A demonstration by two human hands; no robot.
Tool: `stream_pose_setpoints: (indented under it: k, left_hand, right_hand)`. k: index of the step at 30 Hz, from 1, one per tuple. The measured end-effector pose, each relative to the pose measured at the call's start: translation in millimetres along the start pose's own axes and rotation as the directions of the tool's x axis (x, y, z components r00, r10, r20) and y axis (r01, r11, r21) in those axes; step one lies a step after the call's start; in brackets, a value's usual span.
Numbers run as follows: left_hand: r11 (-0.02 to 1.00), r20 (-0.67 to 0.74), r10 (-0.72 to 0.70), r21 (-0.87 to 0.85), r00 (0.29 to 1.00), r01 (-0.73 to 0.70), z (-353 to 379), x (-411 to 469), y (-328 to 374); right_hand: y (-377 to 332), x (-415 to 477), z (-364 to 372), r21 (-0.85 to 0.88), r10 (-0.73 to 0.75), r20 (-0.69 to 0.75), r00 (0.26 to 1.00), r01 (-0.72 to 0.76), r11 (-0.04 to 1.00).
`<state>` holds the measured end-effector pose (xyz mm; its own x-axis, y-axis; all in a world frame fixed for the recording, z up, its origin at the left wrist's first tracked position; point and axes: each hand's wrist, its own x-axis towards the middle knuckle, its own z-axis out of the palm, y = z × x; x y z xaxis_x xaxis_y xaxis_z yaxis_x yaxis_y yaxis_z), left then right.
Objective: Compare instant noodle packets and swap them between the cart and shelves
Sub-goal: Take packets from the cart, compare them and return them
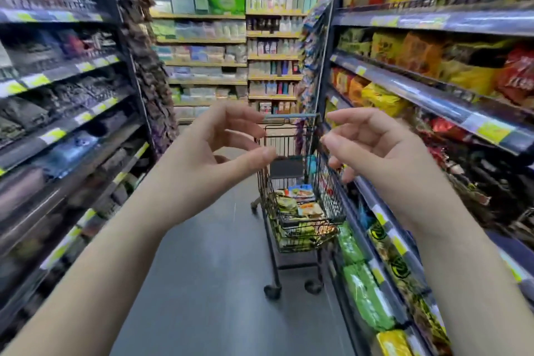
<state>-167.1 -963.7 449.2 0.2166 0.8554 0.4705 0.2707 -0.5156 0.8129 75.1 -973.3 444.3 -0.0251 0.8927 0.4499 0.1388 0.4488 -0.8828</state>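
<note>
Here, two hands were raised before one cart (329, 202): the left hand (208, 159) and the right hand (375, 153) both held nothing, fingers loosely curled and apart. The cart stood ahead, close against the right shelves (419, 95), with noodle packets (300, 205) heaped in its basket, too jumbled to count. Bare floor (219, 283) lay open on its left. The hands hid part of its handle; the left shelves (57, 130) were blurred.

Cart (329, 196): dark wire metal, matt.
Cart handle (291, 116): pale blue, probably plastic.
Noodle packets in cart (300, 205): glossy printed film.
Shelf packets (384, 98): glossy, crinkled film.
Shelf edge strips (419, 87): clear, shiny plastic.
Floor (208, 269): grey, smooth, faint sheen.
</note>
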Motion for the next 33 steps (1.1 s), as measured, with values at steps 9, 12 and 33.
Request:
stream_pose_setpoints:
  k: [9, 12, 33]
  left_hand:
    - [0.993, 0.034, -0.115, -0.013, 0.993, 0.115, 34, 146, -108]
    - [0.989, 0.05, -0.145, -0.032, 0.988, 0.147, 39, 188, -143]
    - [0.907, 0.269, -0.328, -0.179, 0.906, 0.382, 64, 478, -419]
  right_hand:
    - [112, 143, -21, 0.0, 0.147, 0.066, 0.987, -0.147, 0.989]
    - [142, 181, -19, -0.003, 0.188, 0.073, 0.979, -0.189, 0.982]
    - [371, 441, -6, -0.028, 0.454, -0.052, 0.89, -0.455, 0.89]
